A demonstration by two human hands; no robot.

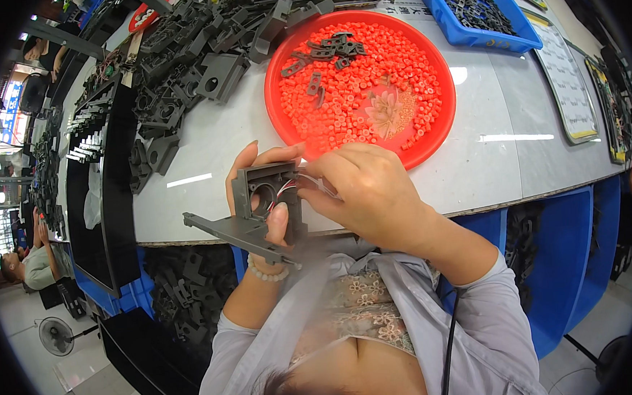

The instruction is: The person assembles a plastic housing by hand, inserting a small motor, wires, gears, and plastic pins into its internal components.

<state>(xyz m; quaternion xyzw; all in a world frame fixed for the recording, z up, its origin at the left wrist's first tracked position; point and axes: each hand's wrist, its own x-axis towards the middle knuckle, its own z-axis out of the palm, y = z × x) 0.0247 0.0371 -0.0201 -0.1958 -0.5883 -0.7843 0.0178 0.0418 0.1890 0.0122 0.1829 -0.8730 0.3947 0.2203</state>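
Gripping: your left hand (261, 193) is wrapped around a dark grey plastic housing (258, 204), fingers curled over its top edge and thumb pressed on its front face, just above the table's near edge.
Right hand: your right hand (370, 194) is closed in a pinch on the thin red and white wires (295, 182) at the housing's right side, its knuckles covering where the wires run.
Housing: it has a round opening in its upper block and a long flat arm pointing left and down, past your beaded bracelet (268, 274).
Just beyond: a round red tray (438, 117) sits on the grey table (502, 157), its near rim close behind your fingers, filled with small orange plastic bits (346, 94) and a few dark grey clips (332, 48).
Left of tray: a heap of dark grey plastic parts (199, 67) spreads across the table's far left.
Far right: a blue bin (483, 36) of dark pieces, then flat printed sheets (566, 88) along the table's edge.
Below the table: blue crates (558, 255) with more dark parts, and a floor fan (55, 335) to your left.
Others: another person (38, 261) sits at far left, well apart from you.
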